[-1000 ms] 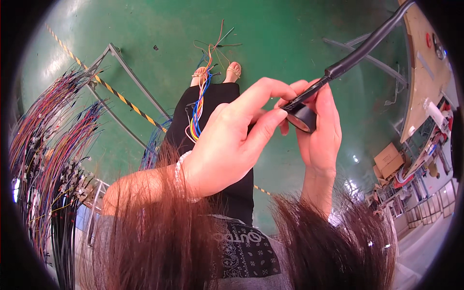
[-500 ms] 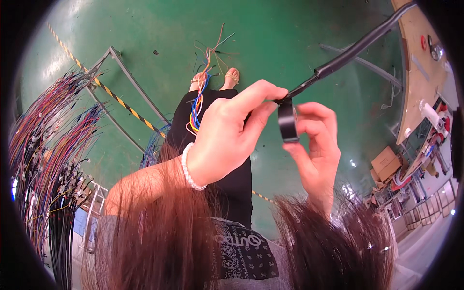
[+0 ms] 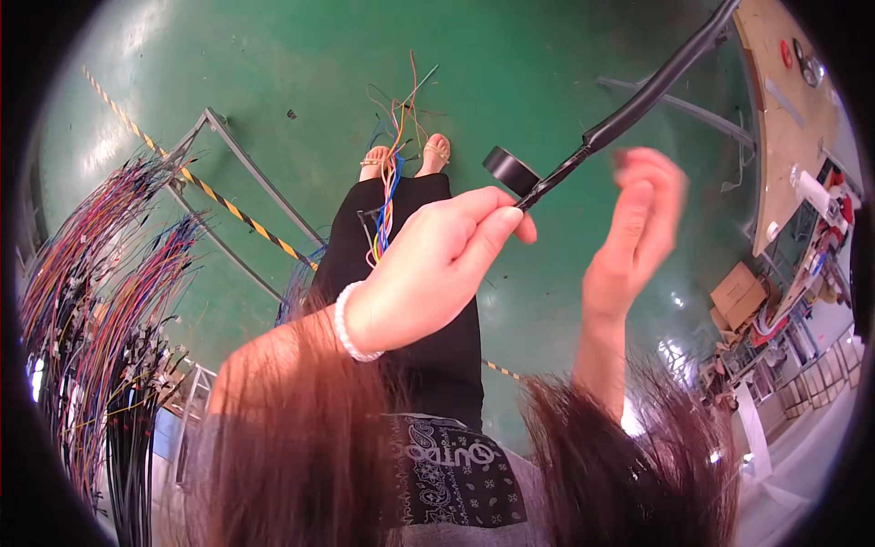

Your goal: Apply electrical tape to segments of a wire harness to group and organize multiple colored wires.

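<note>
Looking down past our own hair (image 3: 301,438), we lose both forearms behind the dark strands at the near edge, and the far end of the black cable (image 3: 638,100) runs out of view at the upper right. Our right hand (image 3: 629,246) is blurred, so we cannot make out its fingertips sharply; its fingers stand upright, loosely together and slightly curled, holding nothing, just right of the cable and apart from it. The wooden bench (image 3: 775,137) at the far right is bent by the lens and cut by the rim, and the small things on it are too small to tell.

Our left hand (image 3: 428,273) reaches up and to the right, wrist bent, a white bead bracelet (image 3: 351,324) around it. Its thumb and forefinger pinch the thin near end of the cable, the other fingers curled beneath. The tape roll (image 3: 510,169) hangs at that pinched end, just beyond the fingertips, touching the cable; we cannot tell how it is fastened there.

Below the hands we see a black skirt (image 3: 428,301), sandalled feet (image 3: 406,155) on the green floor (image 3: 273,82), and a bundle of coloured wires (image 3: 392,182) hanging before the skirt. Racks of wires (image 3: 100,301) crowd the left side, partly cut off.
</note>
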A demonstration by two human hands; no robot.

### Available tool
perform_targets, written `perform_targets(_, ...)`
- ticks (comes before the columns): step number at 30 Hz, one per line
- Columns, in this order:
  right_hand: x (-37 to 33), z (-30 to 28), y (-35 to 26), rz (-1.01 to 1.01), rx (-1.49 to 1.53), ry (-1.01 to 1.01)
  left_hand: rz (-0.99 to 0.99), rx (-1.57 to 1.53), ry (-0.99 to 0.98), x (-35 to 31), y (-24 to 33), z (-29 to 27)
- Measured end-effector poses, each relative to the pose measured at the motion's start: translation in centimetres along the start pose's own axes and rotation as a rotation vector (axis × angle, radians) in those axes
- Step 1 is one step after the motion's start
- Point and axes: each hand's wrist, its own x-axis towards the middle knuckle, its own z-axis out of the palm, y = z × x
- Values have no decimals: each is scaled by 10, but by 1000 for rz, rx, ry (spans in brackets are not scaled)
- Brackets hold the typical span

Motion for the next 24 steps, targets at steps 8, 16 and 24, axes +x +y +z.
perform_targets(8, -7, 3, 26, 526, 1063, -865, 10, -42, -79, 1, 3, -2)
perform_targets(16, -42, -54, 5, 677, 800, -647, 301, 517, 110, -4, -2, 19)
perform_targets(24, -3, 20, 19, 153, 1389, -793, -214, -264, -320, -11, 9, 3)
